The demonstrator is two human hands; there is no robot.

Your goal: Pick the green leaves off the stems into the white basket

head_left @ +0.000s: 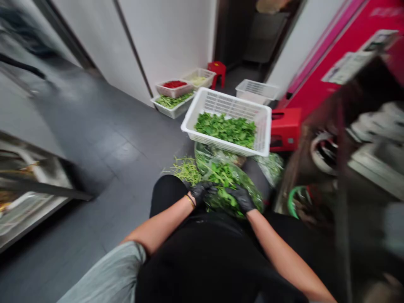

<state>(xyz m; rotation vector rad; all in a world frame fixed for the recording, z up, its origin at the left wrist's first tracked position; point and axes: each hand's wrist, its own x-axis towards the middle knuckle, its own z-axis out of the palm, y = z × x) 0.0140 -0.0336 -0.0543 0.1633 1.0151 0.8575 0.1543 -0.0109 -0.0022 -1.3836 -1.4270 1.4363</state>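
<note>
While seated low over the floor: sorting leafy greens, both hands busy at one bag.
Left hand point(199, 191): black-gloved, fingers clenched into the leafy green herbs inside the clear plastic bag point(232, 189) resting on the lap.
Right hand point(243, 198): black-gloved, closed over the same bag's near side, pressing on the greens.
Step in hand: judged as drawing a bunch out of the bag for picking over.
Next move calls for: a firm pinch on the stems and a lift clear of the plastic without tearing leaves.
Ahead of the hands: white slotted plastic basket point(202, 110) part filled with picked green leaves point(226, 128).
Left of the hands: loose pile of thin green stems point(186, 169) on the floor.
Farther ahead: shallow white trays point(174, 110) with green, red and pale produce, by a white wall.
Right and ahead: low red plastic stool point(285, 126).
Surface: dark grey tiled floor point(104, 143); no desk in use.
Edges: blurred, not readable.
</note>
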